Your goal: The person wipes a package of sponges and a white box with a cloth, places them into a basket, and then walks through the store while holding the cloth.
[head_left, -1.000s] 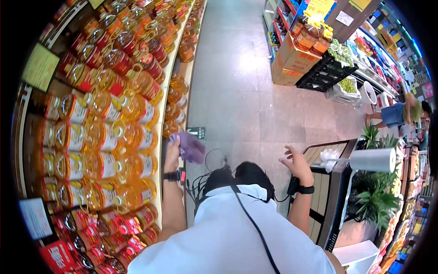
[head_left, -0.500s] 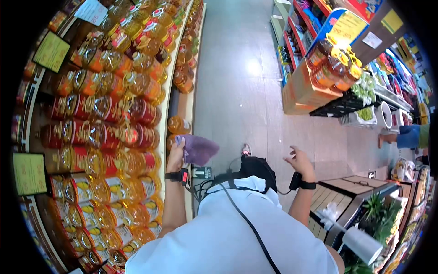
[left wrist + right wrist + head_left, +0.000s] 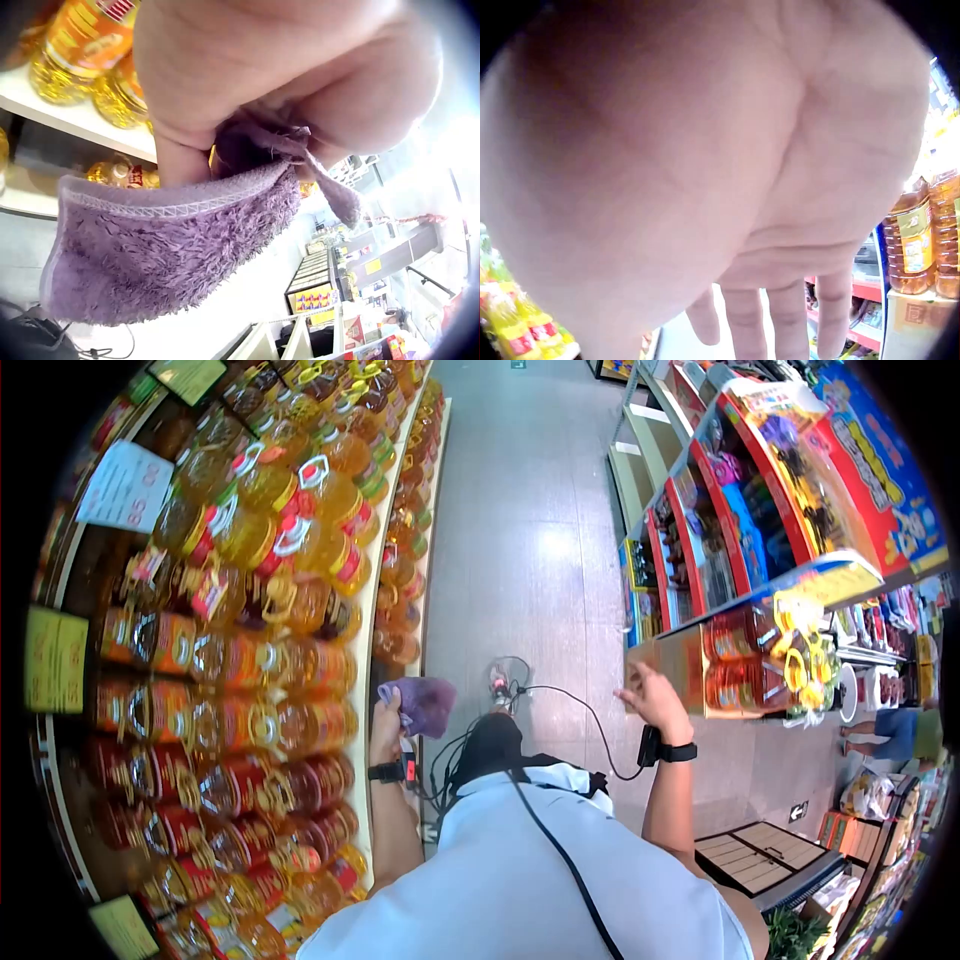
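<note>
In the head view the left hand (image 3: 386, 725) grips a folded purple cloth (image 3: 427, 706) beside the edge of the bottle shelf. The left wrist view shows the fluffy cloth (image 3: 165, 255) hanging from the curled fingers, with its loop (image 3: 330, 184) sticking out near the thumb. Held out over the aisle floor, the right hand (image 3: 655, 702) has nothing in it. Its fingers hang relaxed, pointing away from the palm (image 3: 727, 165) in the right wrist view. A carton (image 3: 672, 663) with large bottles stands just beyond it.
Rows of oil bottles (image 3: 240, 710) fill the shelf on the left. A toy display (image 3: 740, 510) rises at the upper right. A black cable (image 3: 590, 710) loops over the floor (image 3: 520, 510). At the lower right is a slatted stand (image 3: 765, 855), and another person (image 3: 890, 733) is at the right edge.
The surroundings have slid down the head view as the person moved along the aisle; the carton is now beside the right hand. The left hand still grips the cloth.
</note>
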Demonstrator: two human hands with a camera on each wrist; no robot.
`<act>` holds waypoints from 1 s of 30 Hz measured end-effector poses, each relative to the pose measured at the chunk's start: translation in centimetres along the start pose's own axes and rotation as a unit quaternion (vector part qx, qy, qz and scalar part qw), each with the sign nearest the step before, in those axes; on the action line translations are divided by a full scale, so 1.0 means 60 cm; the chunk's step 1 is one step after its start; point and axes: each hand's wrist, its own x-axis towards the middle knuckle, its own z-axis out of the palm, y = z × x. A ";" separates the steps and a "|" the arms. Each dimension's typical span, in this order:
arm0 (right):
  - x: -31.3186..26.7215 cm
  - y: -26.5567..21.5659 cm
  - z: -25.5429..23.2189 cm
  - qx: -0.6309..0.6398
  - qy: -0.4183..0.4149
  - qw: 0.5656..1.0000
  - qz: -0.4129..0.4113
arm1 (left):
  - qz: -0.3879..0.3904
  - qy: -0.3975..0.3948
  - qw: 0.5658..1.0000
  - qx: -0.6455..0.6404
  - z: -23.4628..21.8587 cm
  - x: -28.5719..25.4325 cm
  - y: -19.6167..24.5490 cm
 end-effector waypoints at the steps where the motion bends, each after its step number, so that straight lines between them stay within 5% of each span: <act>1: 0.038 0.016 0.015 -0.010 -0.007 1.000 0.002 | -0.019 -0.024 0.999 0.015 -0.008 0.067 0.007; 4: 0.154 0.026 0.002 0.000 -0.069 0.995 0.074 | -0.004 -0.043 0.999 0.017 0.071 0.213 0.117; 7: 0.263 -0.030 -0.081 0.023 0.008 0.997 0.070 | 0.004 -0.108 0.992 -0.059 0.179 0.341 0.243; 10: 0.385 -0.035 -0.128 0.050 0.069 0.990 0.111 | 0.039 -0.154 0.987 0.021 0.297 0.430 0.385; 15: 0.614 -0.004 -0.129 -0.018 0.032 0.991 0.130 | 0.069 -0.211 0.973 0.060 0.402 0.701 0.444; 19: 0.826 0.042 -0.142 0.043 -0.038 0.987 0.147 | 0.049 -0.152 0.983 0.088 0.475 0.882 0.483; 23: 1.053 0.050 -0.223 -0.018 0.008 0.993 0.112 | 0.024 -0.126 0.987 0.093 0.557 0.990 0.623; 27: 1.295 -0.056 -0.360 -0.024 0.018 0.998 0.056 | 0.022 -0.096 0.990 0.100 0.599 1.137 0.728; 28: 1.353 -0.079 -0.382 -0.027 0.013 0.998 0.058 | 0.040 -0.130 0.991 -0.008 0.625 1.171 0.749; 30: 1.472 -0.113 -0.413 0.022 0.036 0.999 -0.011 | 0.034 -0.121 0.992 -0.009 0.657 1.251 0.777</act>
